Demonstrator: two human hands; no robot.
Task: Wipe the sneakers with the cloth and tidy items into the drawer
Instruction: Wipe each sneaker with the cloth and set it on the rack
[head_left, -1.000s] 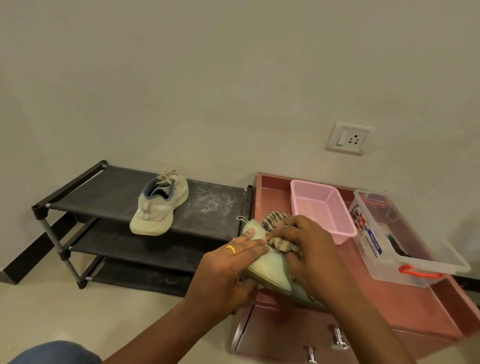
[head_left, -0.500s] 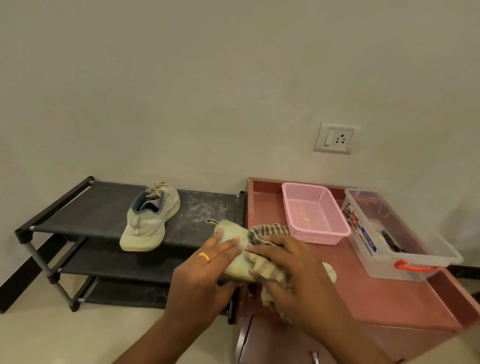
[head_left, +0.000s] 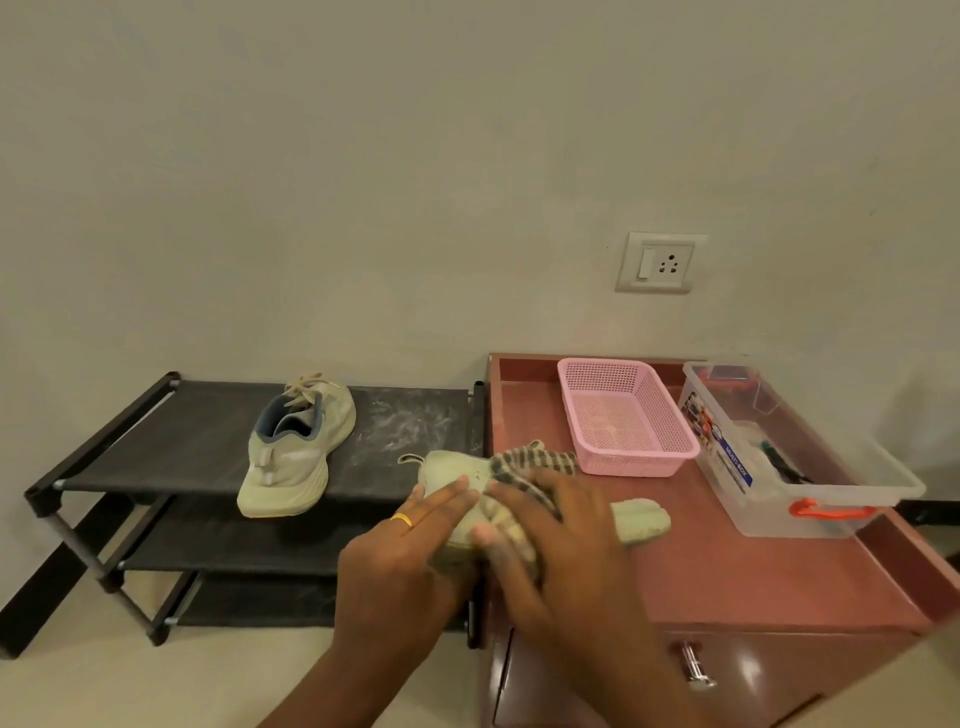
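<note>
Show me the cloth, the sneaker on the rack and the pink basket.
cloth (head_left: 530, 462), head view, striped upper fold.
sneaker on the rack (head_left: 296, 462), head view, outer side.
pink basket (head_left: 631, 465), head view, near wall.

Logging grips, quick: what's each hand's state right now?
Left hand: open, fingers flat on the sneaker.
Right hand: closed on the cloth, pressing it to the sneaker.
</note>
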